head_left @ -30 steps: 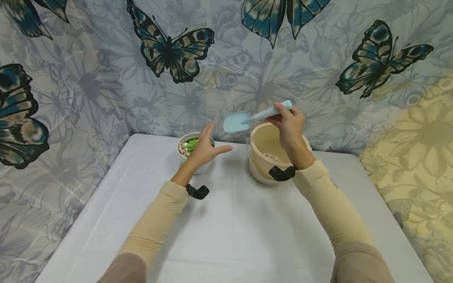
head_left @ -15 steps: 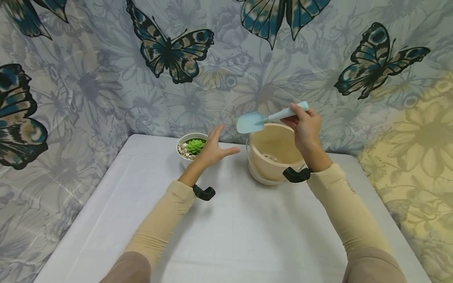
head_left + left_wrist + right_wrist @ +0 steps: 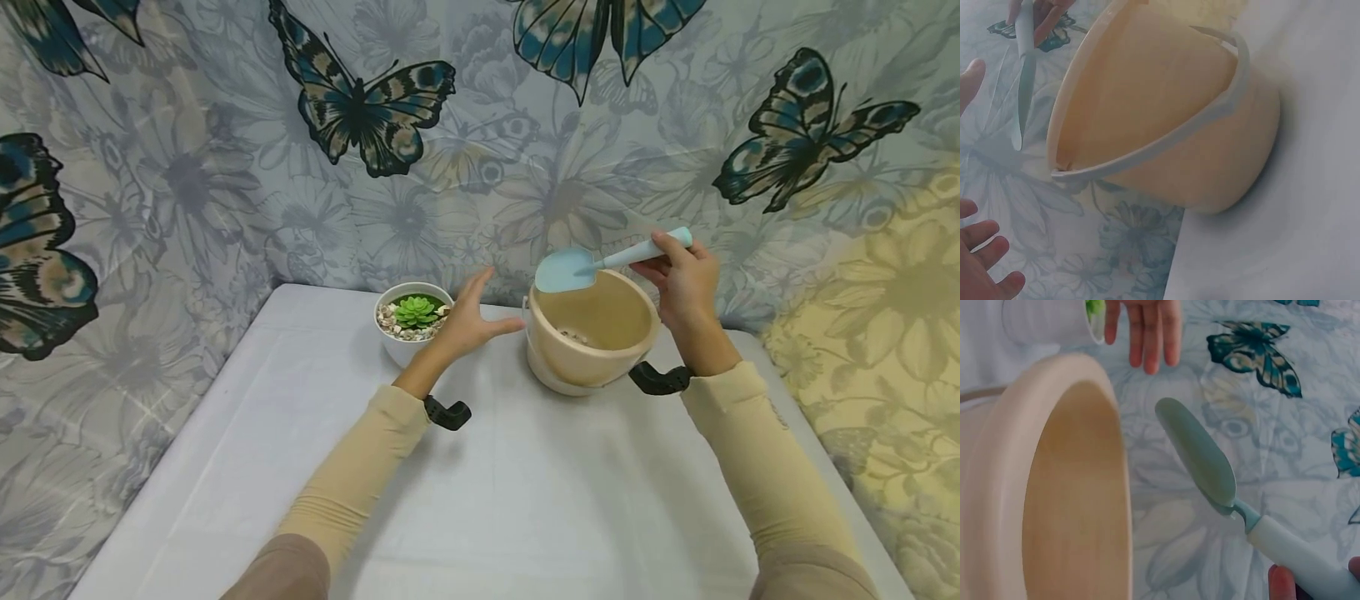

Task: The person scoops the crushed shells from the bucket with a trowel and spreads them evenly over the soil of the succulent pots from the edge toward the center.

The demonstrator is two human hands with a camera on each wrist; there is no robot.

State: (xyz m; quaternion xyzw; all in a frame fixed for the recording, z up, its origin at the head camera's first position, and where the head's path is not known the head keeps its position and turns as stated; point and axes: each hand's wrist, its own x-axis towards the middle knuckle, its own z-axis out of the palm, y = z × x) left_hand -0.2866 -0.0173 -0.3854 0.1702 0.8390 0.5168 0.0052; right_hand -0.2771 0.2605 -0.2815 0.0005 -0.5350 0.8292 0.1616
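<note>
In the head view my right hand [image 3: 688,287] grips the pale handle of a light blue trowel [image 3: 566,270]. Its blade hangs over the left part of a cream bucket [image 3: 592,354] and points left. Small pebbles [image 3: 573,336] lie on the bucket's floor. My left hand [image 3: 468,323] is held in the air between bucket and plant pot, fingers extended and thumb spread, holding nothing. Beside it stands a white pot [image 3: 401,350] with a green succulent [image 3: 416,311] and pebbles. The left wrist view shows the bucket's pale carrying handle [image 3: 1166,147] lowered along its side.
A white cloth-covered table [image 3: 480,500] carries pot and bucket near its back edge. Close behind rises a wall covering [image 3: 405,225] printed with flowers and butterflies. A dark wrist device [image 3: 447,412] sits on the left wrist, another wrist device [image 3: 660,379] on the right.
The right hand has carried the trowel rightward, bringing its blade over the bucket. My left hand has shifted right too, away from the pot, so the succulent shows fully.
</note>
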